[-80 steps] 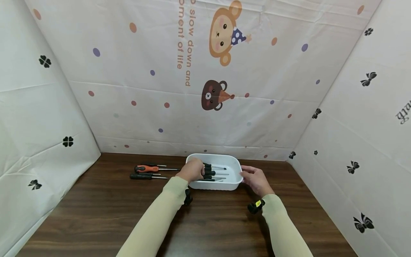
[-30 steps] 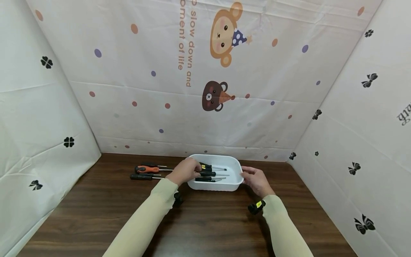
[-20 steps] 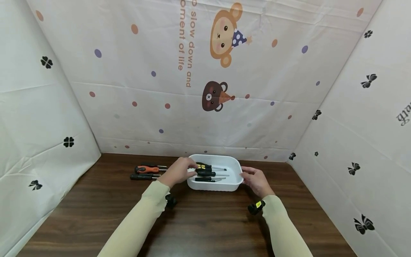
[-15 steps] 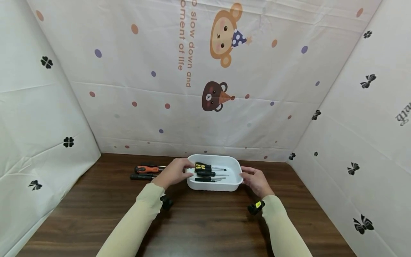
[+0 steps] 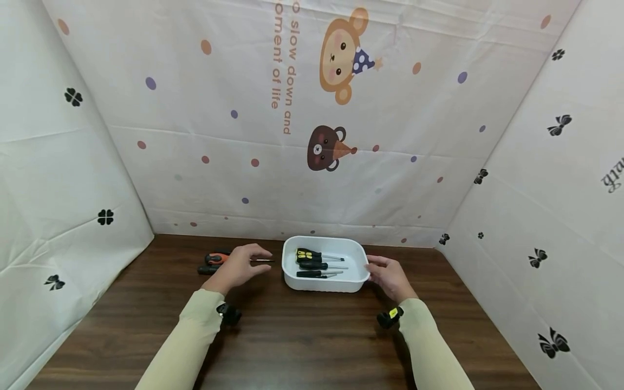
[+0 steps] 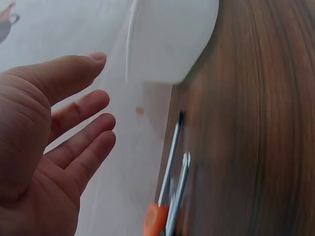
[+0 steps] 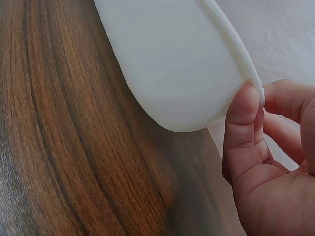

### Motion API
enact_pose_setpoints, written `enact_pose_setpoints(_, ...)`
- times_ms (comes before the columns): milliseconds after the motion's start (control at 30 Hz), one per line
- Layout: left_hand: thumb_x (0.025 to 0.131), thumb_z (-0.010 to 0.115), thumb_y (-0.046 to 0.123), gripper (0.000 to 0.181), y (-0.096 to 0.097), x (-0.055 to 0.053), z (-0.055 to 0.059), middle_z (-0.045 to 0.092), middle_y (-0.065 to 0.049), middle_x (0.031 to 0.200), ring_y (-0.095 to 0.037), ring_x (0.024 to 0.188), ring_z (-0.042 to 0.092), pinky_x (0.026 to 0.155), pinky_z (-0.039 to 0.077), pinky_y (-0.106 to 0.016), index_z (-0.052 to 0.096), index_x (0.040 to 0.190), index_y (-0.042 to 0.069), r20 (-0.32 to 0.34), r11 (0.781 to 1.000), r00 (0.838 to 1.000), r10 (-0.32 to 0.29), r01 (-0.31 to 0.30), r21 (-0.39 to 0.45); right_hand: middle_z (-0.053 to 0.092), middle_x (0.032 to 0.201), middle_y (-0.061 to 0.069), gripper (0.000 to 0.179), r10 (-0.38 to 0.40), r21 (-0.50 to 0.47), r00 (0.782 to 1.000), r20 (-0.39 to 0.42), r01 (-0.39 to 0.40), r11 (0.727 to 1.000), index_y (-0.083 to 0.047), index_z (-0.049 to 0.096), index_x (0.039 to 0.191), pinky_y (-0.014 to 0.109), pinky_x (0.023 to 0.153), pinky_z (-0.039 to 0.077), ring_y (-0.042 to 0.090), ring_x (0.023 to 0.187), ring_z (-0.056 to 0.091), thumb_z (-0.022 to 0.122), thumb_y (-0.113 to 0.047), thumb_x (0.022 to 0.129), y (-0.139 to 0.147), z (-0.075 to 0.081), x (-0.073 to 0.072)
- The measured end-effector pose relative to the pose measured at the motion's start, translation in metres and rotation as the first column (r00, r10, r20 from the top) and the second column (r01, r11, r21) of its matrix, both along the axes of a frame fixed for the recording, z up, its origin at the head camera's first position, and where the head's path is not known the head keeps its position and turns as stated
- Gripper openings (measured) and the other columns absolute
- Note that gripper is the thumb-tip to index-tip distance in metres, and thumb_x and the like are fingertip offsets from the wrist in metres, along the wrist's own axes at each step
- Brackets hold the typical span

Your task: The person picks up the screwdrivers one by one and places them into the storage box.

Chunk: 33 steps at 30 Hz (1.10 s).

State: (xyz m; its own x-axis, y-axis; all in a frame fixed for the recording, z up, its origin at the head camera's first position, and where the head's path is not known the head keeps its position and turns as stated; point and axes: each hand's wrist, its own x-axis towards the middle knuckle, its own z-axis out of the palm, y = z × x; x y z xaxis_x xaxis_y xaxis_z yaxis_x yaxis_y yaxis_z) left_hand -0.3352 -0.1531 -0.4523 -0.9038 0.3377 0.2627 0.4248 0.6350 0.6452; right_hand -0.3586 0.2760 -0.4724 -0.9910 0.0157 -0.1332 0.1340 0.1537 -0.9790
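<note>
My right hand pinches the right end of a white plastic tray; the right wrist view has its thumb and fingers on the tray's rim. In the tray lie several screwdrivers with shafts to the right: a yellow-and-black handle at the back, black handles nearer me. Left of the tray, my left hand is held with fingers spread and nothing between them. It partly covers an orange-handled screwdriver and a black-handled one. In the left wrist view, their shafts point toward the tray.
The dark wooden table runs back to a printed white cloth wall. More white cloth stands along the left and right sides. A camera is strapped to each wrist.
My left hand came out of the tray and moved left to above the table, fingers spreading and uncovering the yellow-and-black handles. My right hand has stayed on the tray's end.
</note>
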Motion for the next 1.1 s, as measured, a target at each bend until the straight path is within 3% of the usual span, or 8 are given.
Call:
enact_pose_setpoints(267, 0.092, 0.078, 0.02, 0.033, -0.035, 0.001, -0.008, 0.071, -0.012, 0.12, -0.038, 0.113, 0.067, 0.097, 0.055, -0.053, 0.074, 0.121, 0.005, -0.008, 0.996, 0.998, 0.057, -0.057, 0.069, 0.066, 0.128, 0.02, 0.042, 0.001, -0.015, 1.0, -0.001, -0.001, 1.0, 0.002, 0.061, 0.138, 0.029, 0.078, 0.061, 0.018, 0.085, 0.067, 0.068, -0.007, 0.098, 0.0, 0.001, 0.003)
enact_pose_setpoints(500, 0.091, 0.079, 0.019, 0.029, -0.062, -0.005, -0.016, 0.072, -0.014, 0.114, -0.024, 0.097, 0.068, 0.087, 0.057, -0.047, 0.076, 0.117, 0.006, -0.028, 0.994, 0.995, 0.099, -0.098, 0.043, 0.068, 0.125, 0.019, 0.044, 0.012, -0.024, 1.0, -0.017, -0.012, 1.0, 0.005, 0.059, 0.139, 0.027, 0.076, 0.06, 0.018, 0.085, 0.067, 0.068, -0.007, 0.098, 0.0, 0.0, 0.004)
enact_pose_setpoints(800, 0.087, 0.083, 0.017, 0.032, -0.089, -0.007, -0.021, 0.072, -0.014, 0.116, -0.036, 0.104, 0.066, 0.092, 0.053, -0.057, 0.075, 0.116, 0.006, -0.044, 0.992, 0.992, 0.122, -0.121, 0.021, 0.069, 0.122, 0.017, 0.042, 0.003, -0.01, 1.0, -0.008, -0.004, 1.0, 0.002, 0.061, 0.138, 0.028, 0.077, 0.061, 0.018, 0.084, 0.067, 0.068, -0.008, 0.098, -0.001, 0.0, 0.004)
enact_pose_setpoints(967, 0.086, 0.084, 0.016, 0.032, -0.102, -0.008, -0.024, 0.072, -0.013, 0.114, -0.035, 0.106, 0.065, 0.092, 0.053, -0.055, 0.075, 0.115, 0.005, -0.045, 0.989, 0.988, 0.146, -0.147, -0.026, 0.068, 0.124, 0.018, 0.045, 0.025, -0.016, 1.0, -0.018, -0.025, 1.0, 0.006, 0.057, 0.14, 0.03, 0.079, 0.061, 0.018, 0.086, 0.067, 0.068, -0.008, 0.098, -0.001, 0.002, 0.004)
enact_pose_setpoints(1100, 0.085, 0.085, 0.017, 0.033, -0.11, -0.007, -0.026, 0.072, -0.013, 0.113, -0.032, 0.103, 0.065, 0.089, 0.055, -0.052, 0.077, 0.114, 0.006, 0.0, 0.98, 0.982, 0.19, -0.19, -0.052, 0.068, 0.125, 0.019, 0.044, 0.02, -0.025, 1.0, -0.012, -0.02, 1.0, 0.005, 0.059, 0.139, 0.029, 0.079, 0.061, 0.018, 0.086, 0.067, 0.068, -0.008, 0.098, -0.001, 0.003, 0.003)
